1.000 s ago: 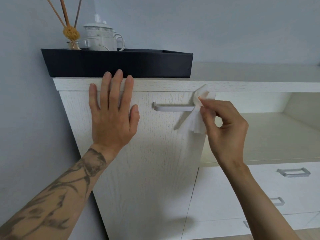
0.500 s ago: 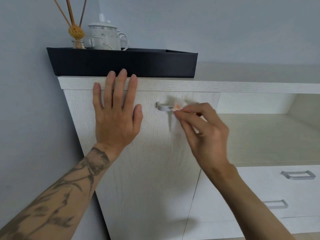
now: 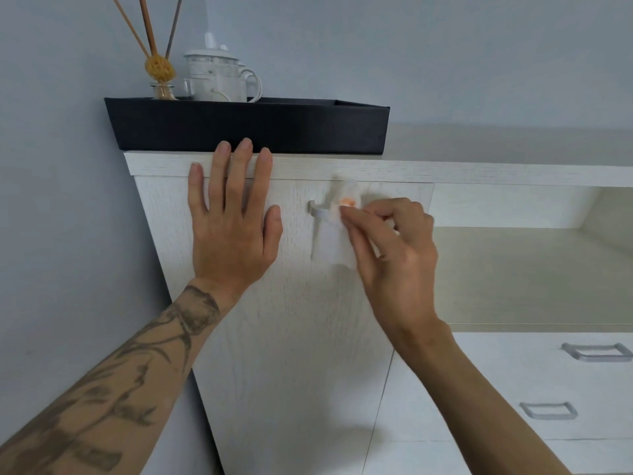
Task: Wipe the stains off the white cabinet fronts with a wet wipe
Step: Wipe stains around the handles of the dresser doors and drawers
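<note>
The left hand [image 3: 233, 231] lies flat and open on the white cabinet door [image 3: 291, 337], its fingertips over the top edge. Just to its right, the right hand [image 3: 394, 245] pinches a wet wipe [image 3: 337, 234] and presses it on the metal handle [image 3: 317, 210]. The wipe shows an orange stain [image 3: 347, 201] above the right hand's fingertips.

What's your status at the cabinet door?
Left hand flat on door. Right hand pinching wet wipe at handle, orange smear on wipe. Nothing in the way.
</note>
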`<state>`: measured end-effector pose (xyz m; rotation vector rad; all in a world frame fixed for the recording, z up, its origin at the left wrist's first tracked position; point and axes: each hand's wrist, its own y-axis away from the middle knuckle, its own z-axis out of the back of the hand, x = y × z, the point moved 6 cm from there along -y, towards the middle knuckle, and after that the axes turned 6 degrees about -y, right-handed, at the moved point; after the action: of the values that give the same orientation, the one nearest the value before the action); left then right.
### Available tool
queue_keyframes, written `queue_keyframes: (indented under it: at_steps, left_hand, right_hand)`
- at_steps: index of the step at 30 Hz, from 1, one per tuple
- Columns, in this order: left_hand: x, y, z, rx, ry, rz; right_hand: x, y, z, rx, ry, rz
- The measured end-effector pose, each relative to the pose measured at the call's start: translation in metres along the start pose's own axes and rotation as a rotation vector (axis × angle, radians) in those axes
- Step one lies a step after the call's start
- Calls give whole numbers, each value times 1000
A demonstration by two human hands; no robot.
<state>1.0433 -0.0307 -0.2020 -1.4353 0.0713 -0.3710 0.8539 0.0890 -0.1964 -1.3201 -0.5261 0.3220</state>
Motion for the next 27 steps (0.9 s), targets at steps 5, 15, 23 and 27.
queue_keyframes:
  at_steps: [5,15,23,27]
  left_hand:
    - [0,0,2,19,-46,1]
    - [-6,-14,39,358,14,45]
    - [-7,-75,116,937,88,81]
    - [1,-135,171,1130,100,129]
  right_hand:
    - [-26,2,28,-47,21,-94]
    - [-25,-32,44,299,-7,-400]
    - [22,-114,61,616,-10,-490]
    - [61,-170,81,781,-118,-578]
